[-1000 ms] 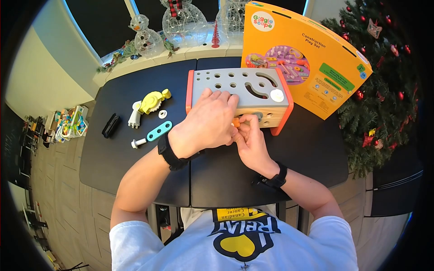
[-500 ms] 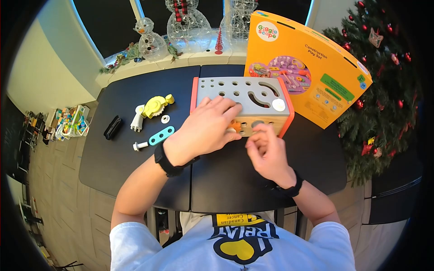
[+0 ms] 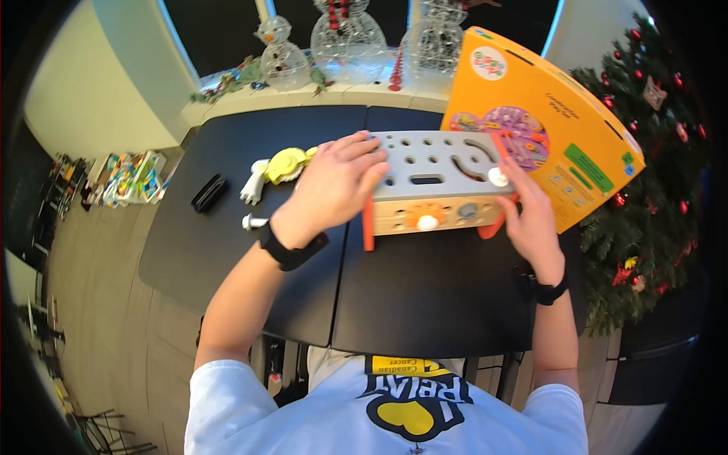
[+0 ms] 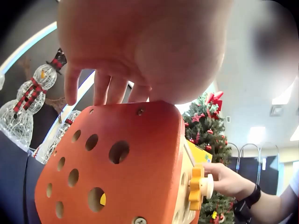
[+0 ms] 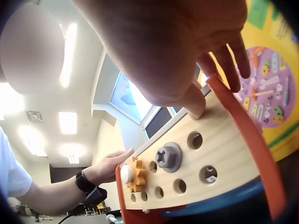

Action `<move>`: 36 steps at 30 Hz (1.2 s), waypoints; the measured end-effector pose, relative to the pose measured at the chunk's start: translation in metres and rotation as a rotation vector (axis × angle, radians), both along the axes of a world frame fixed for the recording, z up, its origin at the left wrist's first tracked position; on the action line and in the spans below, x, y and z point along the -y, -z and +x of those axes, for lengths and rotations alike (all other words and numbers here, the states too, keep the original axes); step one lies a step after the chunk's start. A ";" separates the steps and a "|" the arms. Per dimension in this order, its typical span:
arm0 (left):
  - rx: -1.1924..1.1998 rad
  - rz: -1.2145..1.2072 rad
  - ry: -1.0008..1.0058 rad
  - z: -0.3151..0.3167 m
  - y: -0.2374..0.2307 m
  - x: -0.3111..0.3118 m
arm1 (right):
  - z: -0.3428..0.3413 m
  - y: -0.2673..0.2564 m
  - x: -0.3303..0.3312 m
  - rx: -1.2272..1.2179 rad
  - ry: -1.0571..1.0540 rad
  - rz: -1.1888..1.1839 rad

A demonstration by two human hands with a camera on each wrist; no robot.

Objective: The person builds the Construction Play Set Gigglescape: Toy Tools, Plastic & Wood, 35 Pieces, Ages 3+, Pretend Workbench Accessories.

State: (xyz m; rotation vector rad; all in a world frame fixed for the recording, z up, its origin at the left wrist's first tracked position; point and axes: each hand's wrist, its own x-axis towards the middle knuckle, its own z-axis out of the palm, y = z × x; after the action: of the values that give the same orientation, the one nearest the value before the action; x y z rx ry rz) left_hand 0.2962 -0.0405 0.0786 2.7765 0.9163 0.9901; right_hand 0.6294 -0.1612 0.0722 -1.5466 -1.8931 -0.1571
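A toy workbench (image 3: 402, 224) with a grey top, wooden front and orange end panels (image 4: 126, 163) stands on the table. My left hand (image 3: 334, 178) rests on its left end, fingers lying along the top edge. At the opposite end, my right hand (image 3: 531, 212) holds the corner, thumb (image 5: 194, 105) against the wooden front and fingers over the orange panel. An orange gear (image 5: 138, 175) sits on the front under a white cap (image 3: 428, 223). Right of the gear is a grey hex-headed bolt (image 5: 169, 157). A white round knob (image 3: 498, 177) stands on the top, beside my right fingers.
Left on the table are a yellow toy saw (image 3: 288, 163) with a white handle, a white bolt (image 3: 254, 221) and a black case (image 3: 209, 193). A yellow play-set box (image 3: 561, 129) stands behind the workbench. A decorated tree (image 3: 637, 220) is beyond the table's right side.
My right hand has left the gear and bolt on the front and moved to the right end. My left hand has shifted to the left end, uncovering the gear. The head view has turned.
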 end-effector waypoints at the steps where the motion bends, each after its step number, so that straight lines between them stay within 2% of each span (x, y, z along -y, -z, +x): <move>1: -0.023 0.035 -0.049 0.003 0.000 0.012 | 0.001 -0.003 -0.003 -0.024 -0.009 -0.021; 3: -0.038 0.185 -0.098 0.008 0.000 0.034 | 0.004 -0.006 -0.010 -0.070 -0.022 -0.074; 5: -0.082 0.220 -0.114 0.008 -0.004 0.055 | 0.010 -0.005 -0.015 -0.114 -0.045 -0.139; 7: -0.064 0.166 -0.040 0.001 -0.007 0.061 | 0.016 -0.004 -0.018 -0.133 -0.073 -0.159; 8: -0.048 0.132 0.012 -0.004 -0.007 0.060 | 0.017 -0.006 -0.018 -0.217 -0.078 -0.231; 14: 0.031 -0.139 0.253 -0.044 -0.007 0.036 | 0.022 -0.004 -0.018 -0.192 -0.089 -0.255; 18: -0.035 -0.153 0.024 -0.073 -0.003 0.029 | 0.025 -0.001 -0.019 -0.164 -0.128 -0.221; 21: 0.015 -0.146 -0.167 -0.096 0.013 0.017 | 0.026 0.001 -0.019 -0.195 -0.144 -0.223; 24: -0.117 -0.190 -0.435 -0.112 0.014 0.014 | 0.026 0.002 -0.019 -0.233 -0.149 -0.229; 27: -0.302 -0.215 -0.603 -0.132 0.019 0.011 | 0.027 0.004 -0.018 -0.223 -0.146 -0.225; 28: -0.358 -0.324 -0.678 -0.136 0.017 0.011 | 0.027 0.004 -0.018 -0.217 -0.140 -0.224; 32: -0.566 -0.446 -0.728 -0.154 0.022 0.017 | 0.028 0.005 -0.016 -0.166 -0.139 -0.197; 36: -0.562 -0.369 -0.689 -0.179 0.060 0.008 | 0.027 0.004 -0.015 -0.197 -0.127 -0.215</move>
State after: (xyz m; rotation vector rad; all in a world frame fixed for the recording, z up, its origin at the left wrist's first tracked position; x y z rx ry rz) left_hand 0.1176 -0.0487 0.0190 2.4559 1.9682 -0.0068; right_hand 0.6564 -0.1459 0.0678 -1.5118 -1.8911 0.2545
